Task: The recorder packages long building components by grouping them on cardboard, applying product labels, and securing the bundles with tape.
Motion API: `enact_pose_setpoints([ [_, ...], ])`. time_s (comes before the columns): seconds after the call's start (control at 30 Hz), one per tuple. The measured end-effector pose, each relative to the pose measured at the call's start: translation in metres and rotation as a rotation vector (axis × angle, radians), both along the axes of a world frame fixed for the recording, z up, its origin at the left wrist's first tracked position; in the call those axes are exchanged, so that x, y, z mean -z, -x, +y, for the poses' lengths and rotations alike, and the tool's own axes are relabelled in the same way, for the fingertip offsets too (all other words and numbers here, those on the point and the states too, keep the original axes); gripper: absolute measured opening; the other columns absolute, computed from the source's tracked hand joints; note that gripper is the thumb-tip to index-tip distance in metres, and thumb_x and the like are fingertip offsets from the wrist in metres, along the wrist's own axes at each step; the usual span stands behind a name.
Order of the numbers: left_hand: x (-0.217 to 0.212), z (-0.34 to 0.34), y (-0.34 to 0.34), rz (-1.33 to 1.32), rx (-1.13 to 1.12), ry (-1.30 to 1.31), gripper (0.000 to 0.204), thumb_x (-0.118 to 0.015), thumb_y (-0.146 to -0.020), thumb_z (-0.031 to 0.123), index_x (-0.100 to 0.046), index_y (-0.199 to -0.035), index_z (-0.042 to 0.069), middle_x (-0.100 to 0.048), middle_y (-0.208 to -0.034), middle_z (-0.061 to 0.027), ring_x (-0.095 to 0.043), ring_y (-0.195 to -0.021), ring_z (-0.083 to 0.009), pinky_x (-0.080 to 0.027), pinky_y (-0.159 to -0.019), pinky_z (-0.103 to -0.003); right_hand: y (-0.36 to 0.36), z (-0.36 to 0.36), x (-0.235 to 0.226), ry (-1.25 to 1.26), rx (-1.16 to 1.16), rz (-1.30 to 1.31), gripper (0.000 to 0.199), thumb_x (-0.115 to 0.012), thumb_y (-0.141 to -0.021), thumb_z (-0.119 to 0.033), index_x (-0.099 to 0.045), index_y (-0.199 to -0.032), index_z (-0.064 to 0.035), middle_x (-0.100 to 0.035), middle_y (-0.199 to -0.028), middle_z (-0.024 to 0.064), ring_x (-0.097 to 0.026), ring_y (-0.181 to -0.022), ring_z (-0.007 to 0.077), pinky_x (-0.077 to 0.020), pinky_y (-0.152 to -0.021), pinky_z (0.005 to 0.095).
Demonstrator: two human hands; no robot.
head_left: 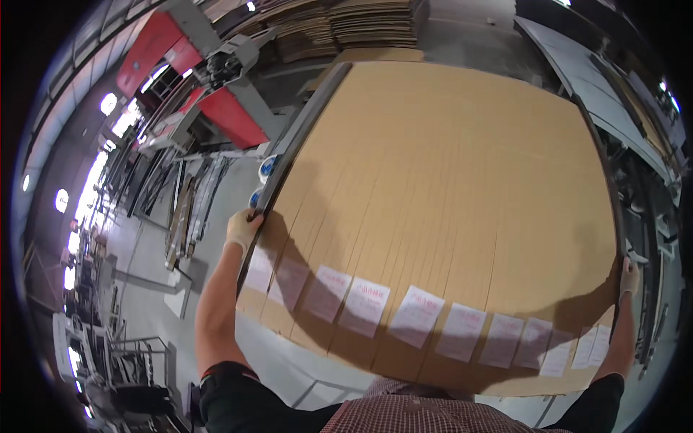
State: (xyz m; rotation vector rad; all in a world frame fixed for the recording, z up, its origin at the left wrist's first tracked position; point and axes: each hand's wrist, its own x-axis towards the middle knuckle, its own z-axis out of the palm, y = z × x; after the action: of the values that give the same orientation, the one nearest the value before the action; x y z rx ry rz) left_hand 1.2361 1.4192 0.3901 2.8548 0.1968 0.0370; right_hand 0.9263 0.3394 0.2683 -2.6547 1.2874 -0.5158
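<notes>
In front of me lies a wide row of long brown cardboard boxes (462, 166), packed side by side with narrow seams between them. White paper labels (364, 307) with red print run along their near ends. A dark edge strip (299, 144) borders the row on the left, and a similar dark strip (605, 159) borders it on the right. My left hand (244, 229), in a pale glove, is closed round the near part of the left strip. At the right strip's near part, my right hand (629, 278), gloved too, is closed on it, its fingers partly hidden.
Two blue-and-white rolls (268, 167) sit just outside the left strip. Beyond stands a red and grey machine (234, 115). Stacked flat cardboard (375, 25) is at the back. A long pale table (585, 86) runs along the right. Metal bars (206, 195) lie on the left.
</notes>
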Motion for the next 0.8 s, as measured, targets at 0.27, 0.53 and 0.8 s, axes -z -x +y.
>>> enact_pose_setpoints([
  [0.27, 0.004, -0.008, -0.026, 0.029, -0.052, 0.154, 0.023, -0.068, -0.086, 0.019, -0.071, -0.101, 0.001, -0.072, -0.082, -0.0126, -0.069, -0.074, -0.0216, -0.053, -0.073, -0.034, 0.016, -0.026, -0.009, -0.134, -0.090, -0.206, 0.048, -0.058, -0.098, -0.041, -0.062, -0.087, 0.0056, -0.053, -0.071, 0.0087, -0.045, -0.070, 0.0145, -0.0406, -0.065, 0.0337],
  [0.53, 0.022, -0.004, -0.057, -0.081, 0.041, 0.037, 0.036, -0.072, -0.086, 0.032, -0.072, -0.102, -0.001, -0.073, -0.084, -0.0100, -0.068, -0.075, -0.0165, -0.053, -0.071, -0.032, 0.008, -0.017, -0.011, -0.245, -0.108, -0.264, 0.045, -0.057, -0.098, -0.042, -0.062, -0.084, 0.0004, -0.047, -0.070, 0.0021, -0.042, -0.069, 0.0102, -0.0381, -0.062, 0.0319],
  [0.8, 0.033, 0.007, -0.076, 0.098, -0.298, 0.049, 0.077, -0.063, -0.084, 0.066, -0.071, -0.108, -0.006, -0.072, -0.101, -0.0228, -0.068, -0.104, -0.0329, -0.050, -0.089, -0.039, -0.016, 0.040, -0.045, -0.686, -0.154, -0.300, 0.047, -0.056, -0.099, -0.046, -0.068, -0.087, -0.0022, -0.058, -0.071, -0.0009, -0.052, -0.065, 0.0087, -0.0415, -0.059, 0.0287],
])
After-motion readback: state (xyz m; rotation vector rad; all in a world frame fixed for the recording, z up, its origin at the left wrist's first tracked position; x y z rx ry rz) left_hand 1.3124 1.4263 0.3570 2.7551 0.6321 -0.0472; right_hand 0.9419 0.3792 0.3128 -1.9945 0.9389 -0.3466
